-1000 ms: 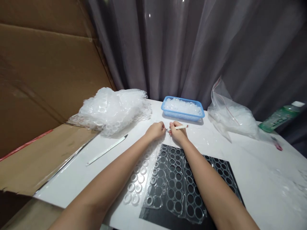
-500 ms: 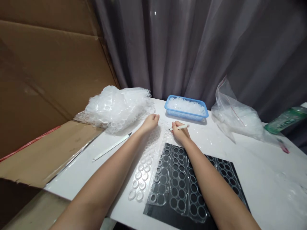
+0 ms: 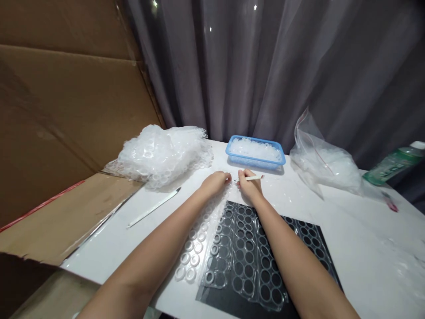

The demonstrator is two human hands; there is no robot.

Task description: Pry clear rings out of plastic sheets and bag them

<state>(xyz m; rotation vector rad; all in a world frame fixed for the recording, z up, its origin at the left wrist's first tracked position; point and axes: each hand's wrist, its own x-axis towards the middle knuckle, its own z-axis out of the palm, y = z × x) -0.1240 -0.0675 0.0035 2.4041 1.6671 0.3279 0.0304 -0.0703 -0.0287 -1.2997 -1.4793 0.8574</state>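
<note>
Fingers of the right hand (image 3: 250,187) close around a white pen-shaped tool (image 3: 254,177), dark tip toward the left hand (image 3: 215,182); whether its curled fingers pinch the clear ring strip (image 3: 190,246) running back below cannot be told. If sharp, a leftward slip could nick them. Beyond the grip, the blue basket (image 3: 255,158) limits reach; rightward, the white tabletop (image 3: 332,219) leaves room before the zip bag (image 3: 335,166).
</note>
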